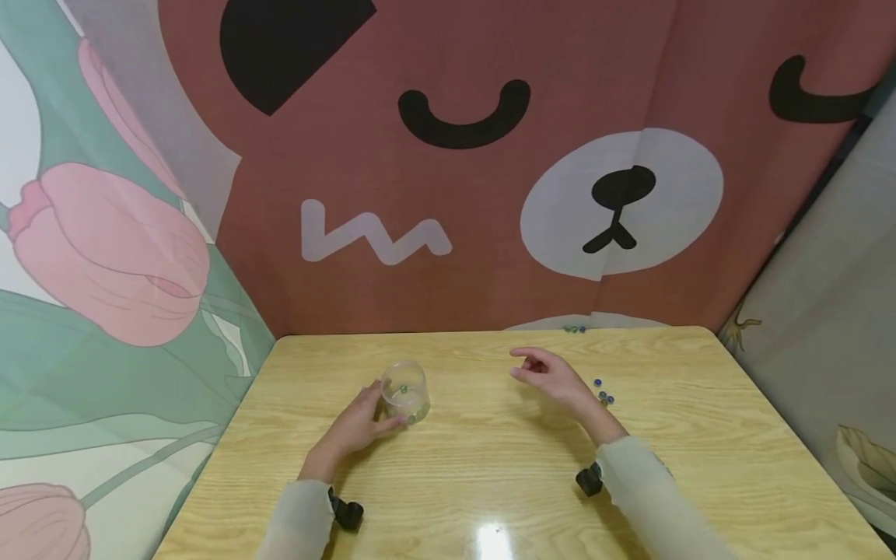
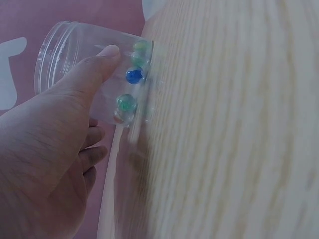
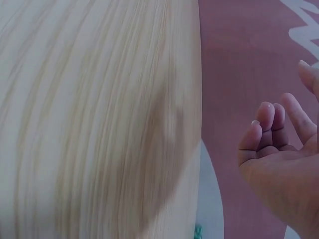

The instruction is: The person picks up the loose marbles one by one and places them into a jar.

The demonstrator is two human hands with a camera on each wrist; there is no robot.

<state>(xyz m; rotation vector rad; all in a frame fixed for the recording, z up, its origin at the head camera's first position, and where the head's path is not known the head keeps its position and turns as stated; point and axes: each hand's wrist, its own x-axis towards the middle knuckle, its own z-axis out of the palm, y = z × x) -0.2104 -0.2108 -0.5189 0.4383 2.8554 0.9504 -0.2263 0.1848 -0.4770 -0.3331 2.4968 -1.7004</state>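
Note:
A clear plastic jar (image 1: 407, 398) stands on the table, left of its middle. My left hand (image 1: 355, 424) holds it from the left side, thumb against the near wall. Inside lie several glass marbles, among them a blue marble (image 2: 134, 75) and a green marble (image 2: 126, 102), gathered at the bottom in the left wrist view. My right hand (image 1: 556, 381) hovers over the table to the right of the jar. Its fingers are loosely bent, with nothing seen between them. Just right of that hand sits a small group of mostly blue marbles (image 1: 598, 383).
Several green and blue marbles (image 1: 574, 330) lie along the far edge of the wooden table (image 1: 462, 482). A brown cloth (image 1: 483, 288) with a bear face hangs directly behind that edge. Printed curtains (image 1: 105, 373) close off the left side, and a pale one (image 1: 833, 295) the right.

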